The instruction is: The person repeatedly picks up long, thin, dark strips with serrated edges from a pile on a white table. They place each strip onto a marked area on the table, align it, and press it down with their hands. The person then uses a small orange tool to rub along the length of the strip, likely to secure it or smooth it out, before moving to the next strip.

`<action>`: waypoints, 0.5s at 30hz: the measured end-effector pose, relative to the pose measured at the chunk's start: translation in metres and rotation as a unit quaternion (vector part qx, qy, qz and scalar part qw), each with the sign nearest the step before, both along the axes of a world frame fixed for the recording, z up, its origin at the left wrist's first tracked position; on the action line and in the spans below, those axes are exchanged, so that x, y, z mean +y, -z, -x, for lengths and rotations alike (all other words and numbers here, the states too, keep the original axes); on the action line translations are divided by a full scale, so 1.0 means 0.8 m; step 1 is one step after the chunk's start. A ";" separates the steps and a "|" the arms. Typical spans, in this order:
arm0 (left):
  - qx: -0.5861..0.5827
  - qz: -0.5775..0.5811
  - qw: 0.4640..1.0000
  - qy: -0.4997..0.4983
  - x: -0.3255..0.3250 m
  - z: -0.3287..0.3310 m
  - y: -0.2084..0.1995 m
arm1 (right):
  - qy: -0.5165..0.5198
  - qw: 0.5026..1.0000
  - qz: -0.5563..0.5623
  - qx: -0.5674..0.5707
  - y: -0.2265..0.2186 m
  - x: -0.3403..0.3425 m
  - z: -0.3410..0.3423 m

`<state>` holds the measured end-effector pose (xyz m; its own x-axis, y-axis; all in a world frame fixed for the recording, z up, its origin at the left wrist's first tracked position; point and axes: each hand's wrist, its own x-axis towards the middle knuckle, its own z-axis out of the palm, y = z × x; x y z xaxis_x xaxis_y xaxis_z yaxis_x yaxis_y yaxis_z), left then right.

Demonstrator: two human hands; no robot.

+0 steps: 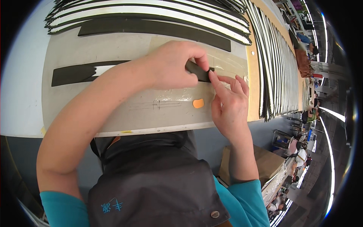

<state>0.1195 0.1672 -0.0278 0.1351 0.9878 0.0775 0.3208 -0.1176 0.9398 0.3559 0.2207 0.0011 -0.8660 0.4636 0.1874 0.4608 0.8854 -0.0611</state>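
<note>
A long dark strip [73,75] lies crosswise on the table, with a white band showing along part of it. My left hand [174,66] reaches over it, its thumb and index finger closed on the dark flap [198,71] at the strip's right end. Against the tip of that flap rests the index fingertip of my right hand [231,104]. The right thumb stands apart from that finger, and the other fingers are spread. A small orange piece [198,103] with curved edges lies on the table beside my right hand. My left forearm hides the strip's middle.
Above the strip lies a plain dark strip [151,33]. Beyond it are stacked black and white strips with jagged ends [151,15]. Many similar strips [276,64] stand in a row at right. The table's front edge [151,130] runs before me; a cardboard box [257,162] is below.
</note>
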 end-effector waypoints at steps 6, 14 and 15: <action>0.069 -0.072 0.993 -0.068 -0.035 0.003 0.025 | 0.006 0.999 0.030 0.017 0.002 -0.002 -0.002; 0.098 -0.118 0.984 -0.091 -0.040 0.004 0.034 | -0.016 1.000 0.007 0.004 0.003 0.004 -0.005; 0.103 -0.124 0.983 -0.089 -0.040 0.004 0.034 | -0.016 1.000 0.009 0.002 0.002 0.005 -0.005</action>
<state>0.1165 0.1355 -0.0554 -0.0005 0.9515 0.3077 0.5383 -0.2591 0.8020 0.3602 0.2246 -0.0006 -0.8798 0.4386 0.1831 0.4316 0.8986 -0.0785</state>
